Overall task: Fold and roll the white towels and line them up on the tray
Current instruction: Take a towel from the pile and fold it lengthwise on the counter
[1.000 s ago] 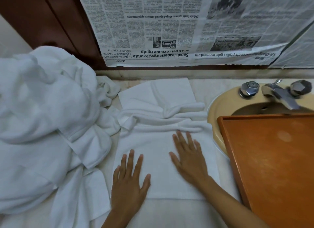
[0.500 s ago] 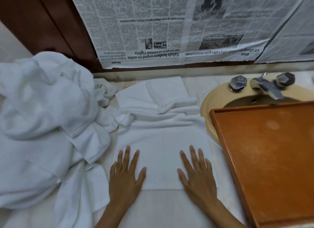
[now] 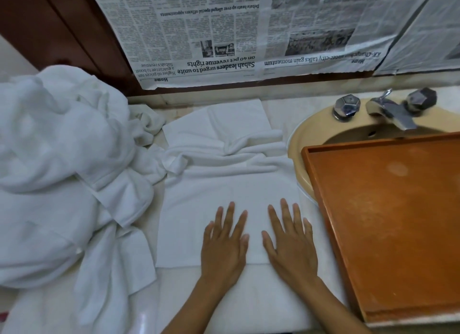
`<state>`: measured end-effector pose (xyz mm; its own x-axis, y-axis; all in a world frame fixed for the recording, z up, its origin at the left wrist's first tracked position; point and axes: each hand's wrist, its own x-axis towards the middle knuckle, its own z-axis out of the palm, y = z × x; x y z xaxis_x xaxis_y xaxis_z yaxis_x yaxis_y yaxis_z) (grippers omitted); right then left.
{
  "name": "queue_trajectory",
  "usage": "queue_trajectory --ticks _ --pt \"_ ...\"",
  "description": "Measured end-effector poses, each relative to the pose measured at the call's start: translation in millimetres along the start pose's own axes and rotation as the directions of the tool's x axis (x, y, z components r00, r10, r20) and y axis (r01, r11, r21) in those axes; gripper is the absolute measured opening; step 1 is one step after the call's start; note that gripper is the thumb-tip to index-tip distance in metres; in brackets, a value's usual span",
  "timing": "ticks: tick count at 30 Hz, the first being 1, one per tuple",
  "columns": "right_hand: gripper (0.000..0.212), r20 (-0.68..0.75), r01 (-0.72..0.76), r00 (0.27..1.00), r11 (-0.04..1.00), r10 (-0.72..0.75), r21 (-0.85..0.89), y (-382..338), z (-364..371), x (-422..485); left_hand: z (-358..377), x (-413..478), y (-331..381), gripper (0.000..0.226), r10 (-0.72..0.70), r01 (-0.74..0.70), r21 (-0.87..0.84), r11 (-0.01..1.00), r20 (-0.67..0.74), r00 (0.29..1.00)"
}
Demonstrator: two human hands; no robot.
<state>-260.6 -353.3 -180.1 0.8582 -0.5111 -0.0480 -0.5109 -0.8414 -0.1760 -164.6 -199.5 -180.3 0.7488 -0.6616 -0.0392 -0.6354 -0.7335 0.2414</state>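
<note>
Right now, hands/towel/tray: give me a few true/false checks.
1. The left hand and right hand lie flat, fingers straight, on the spread towel. True.
2. The tray sits partly over the sink. True.
3. Rolled towels are lined up on the tray. False: no towel shows on the part of it in view.
4. The towel pile lies to the right of the tray. False: it is heaped on the left, beyond the left hand.
</note>
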Motion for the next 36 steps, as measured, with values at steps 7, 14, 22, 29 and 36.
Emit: queue_trajectory --ticks 7,14,22,29,36 --pt "0.063 0.025 0.003 1.000 1.000 -0.003 -0.001 -1.5 -3.9 -0.4 -13.5 -27.1 -58.0 0.060 -0.261 0.265 0.058 0.962 -0.075 0.963" --pt "0.074 0.065 -0.214 0.976 0.967 0.206 0.136 -19.6 -28.8 -34.5 -36.5 -67.5 -76.6 0.066 -0.419 0.426 0.087 0.901 -0.088 0.904" --pt "0.053 -0.008 -0.331 0.943 0.942 0.332 0.046 -35.8 -33.7 -86.8 -55.4 -88.0 -98.6 0.052 -0.485 0.488 0.081 0.869 -0.058 0.873" --pt "0.041 0.045 -0.360 0.931 0.932 0.361 -0.042 -43.6 -51.8 -97.6 -76.9 -95.1 -95.1 0.043 -0.474 0.473 0.076 0.878 -0.006 0.881" --pt "0.036 0.078 -0.387 0.921 0.919 0.382 0.072 -39.0 -51.9 -107.3 -80.3 -105.6 -91.6 0.052 -0.510 0.510 0.122 0.851 -0.036 0.859"
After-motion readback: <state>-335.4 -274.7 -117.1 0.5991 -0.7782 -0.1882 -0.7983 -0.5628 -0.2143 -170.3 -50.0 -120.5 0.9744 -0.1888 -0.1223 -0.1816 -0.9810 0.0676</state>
